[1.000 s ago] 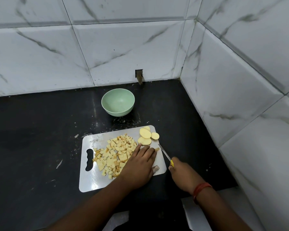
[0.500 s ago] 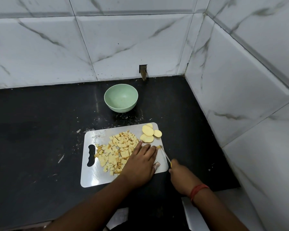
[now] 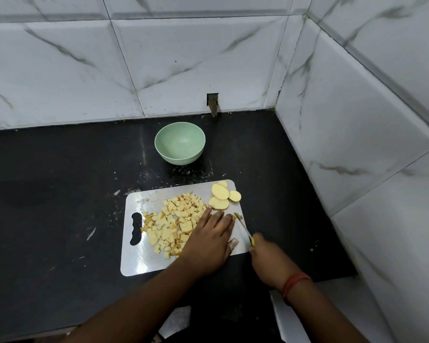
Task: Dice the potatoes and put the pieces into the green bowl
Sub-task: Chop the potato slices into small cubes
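Observation:
A pile of diced potato [image 3: 176,221] covers the middle of the grey cutting board [image 3: 139,263]. A few round potato slices [image 3: 221,196] lie at the board's far right corner. My left hand [image 3: 208,241] lies flat on the board's right part with straight fingers, hiding whatever is under it. My right hand [image 3: 268,256] grips a yellow-handled knife [image 3: 243,226], its blade down on the board just right of my left fingertips. The green bowl [image 3: 180,143] stands empty beyond the board.
The board lies on a black counter [image 3: 47,206] in a corner of white marble-tiled walls [image 3: 357,120]. Small scraps dot the counter around the board. A small hole with a brown stub [image 3: 212,103] sits in the back wall.
The knife blade has drawn in closer to my left fingertips and now meets a small potato bit there. My left hand stays pressed flat. The camera has tilted slightly.

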A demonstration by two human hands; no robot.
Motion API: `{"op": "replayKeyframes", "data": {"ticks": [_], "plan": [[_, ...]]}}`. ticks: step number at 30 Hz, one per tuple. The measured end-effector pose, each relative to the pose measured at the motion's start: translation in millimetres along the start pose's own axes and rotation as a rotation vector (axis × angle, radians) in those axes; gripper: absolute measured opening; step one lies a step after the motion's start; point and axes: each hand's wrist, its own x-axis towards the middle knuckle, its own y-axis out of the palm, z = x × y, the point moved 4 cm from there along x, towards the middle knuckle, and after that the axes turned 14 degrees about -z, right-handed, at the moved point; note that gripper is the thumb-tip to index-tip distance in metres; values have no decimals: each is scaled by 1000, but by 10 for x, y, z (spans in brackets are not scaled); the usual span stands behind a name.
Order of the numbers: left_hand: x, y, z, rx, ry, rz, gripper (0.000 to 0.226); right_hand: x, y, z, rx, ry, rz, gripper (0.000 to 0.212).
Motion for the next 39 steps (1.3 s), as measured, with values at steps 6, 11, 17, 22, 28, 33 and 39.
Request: {"op": "replayKeyframes", "data": {"ticks": [6,11,17,22,28,33,39], "plan": [[17,-10,-8,8,-10,9,61,18,39,22,-23,3,47,7],[23,-27,-5,10,-16,4,61,-108,42,-115,24,-22,41,12],[-32,-52,36,-27,-15,-7,64,-99,-84,-56,87,-50,-65,11],[-46,-49,45,-30,-9,12,65,-73,-51,-8,56,-36,-29,8],[-12,-88,55,-31,-11,12,62,-39,-14,41,3,-16,5,7],[-8,-91,44,-19,-16,-1,61,15,57,79,-29,5,42,17],[12,-91,11,5,-40,2,62,-86,68,24,5,-9,84,5]]}}
